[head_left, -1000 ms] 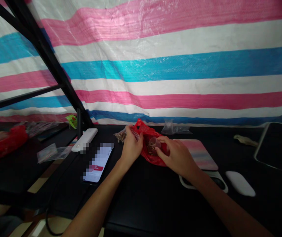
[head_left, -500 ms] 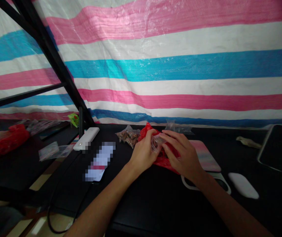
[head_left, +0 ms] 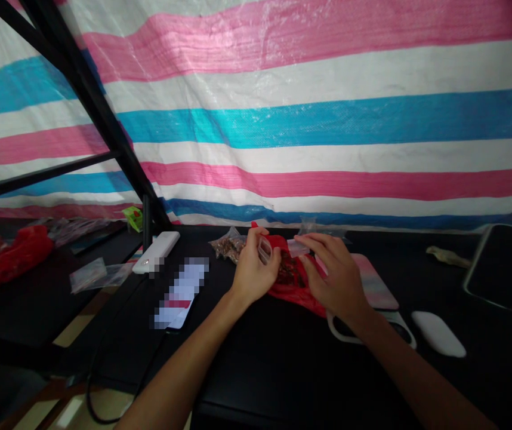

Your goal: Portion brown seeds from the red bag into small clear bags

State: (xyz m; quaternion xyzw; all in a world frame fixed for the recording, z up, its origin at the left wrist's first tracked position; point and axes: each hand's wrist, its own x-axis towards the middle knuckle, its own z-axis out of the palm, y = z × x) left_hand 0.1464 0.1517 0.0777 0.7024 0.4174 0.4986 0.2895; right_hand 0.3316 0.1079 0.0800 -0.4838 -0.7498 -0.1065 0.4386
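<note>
My left hand (head_left: 252, 270) and my right hand (head_left: 335, 275) meet over a crumpled red plastic bag (head_left: 298, 285) on the black table (head_left: 283, 358). Between them they pinch a small clear plastic bag (head_left: 283, 249), the left at its left end, the right at its right end. Dark brown contents show in the red bag's mouth. Just left of my left hand lies a small clear packet of brown bits (head_left: 229, 246).
A phone (head_left: 179, 292) and a white power bank (head_left: 155, 252) lie to the left. A pastel pad (head_left: 375, 283), a white mouse (head_left: 437, 334) and a dark tablet (head_left: 504, 269) sit to the right. Empty clear bags (head_left: 323, 230) lie behind. Another person's hand with a red bag (head_left: 12, 254) is far left.
My left hand let go of the red bag's rim and came in beside the right. A small clear bag is now held up between both hands over the red bag.
</note>
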